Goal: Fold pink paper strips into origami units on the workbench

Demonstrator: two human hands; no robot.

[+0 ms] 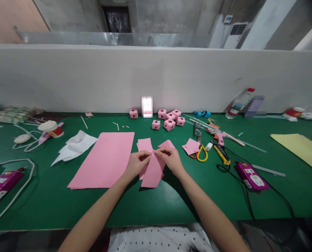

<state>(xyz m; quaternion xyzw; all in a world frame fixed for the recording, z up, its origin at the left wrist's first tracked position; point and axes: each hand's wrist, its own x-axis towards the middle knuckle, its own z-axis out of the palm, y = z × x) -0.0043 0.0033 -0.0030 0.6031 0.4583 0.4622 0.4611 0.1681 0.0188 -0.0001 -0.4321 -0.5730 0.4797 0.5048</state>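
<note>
A strip of pink paper (153, 175) hangs from the fingertips of both hands at its top edge, over the green table. My left hand (138, 161) pinches its upper left side, fingers closed. On the other side, my right hand (171, 159) pinches the upper right edge. Beneath and behind the strip lie more pink paper pieces (144, 143), partly covered by it and by my hands. A large pink sheet stack (106, 157) lies left of my left hand. Small pink paper squares (192, 145) rest to the right of my right hand.
Several pink cubes (169, 124) with dark cut-outs stand at the back. Yellow-handled scissors (202, 154), a yellow cutter (222, 154), a pink glue gun (220, 137) and a purple power strip (251, 176) lie right. Crumpled white paper (76, 146) and a paper cup (51, 128) sit left.
</note>
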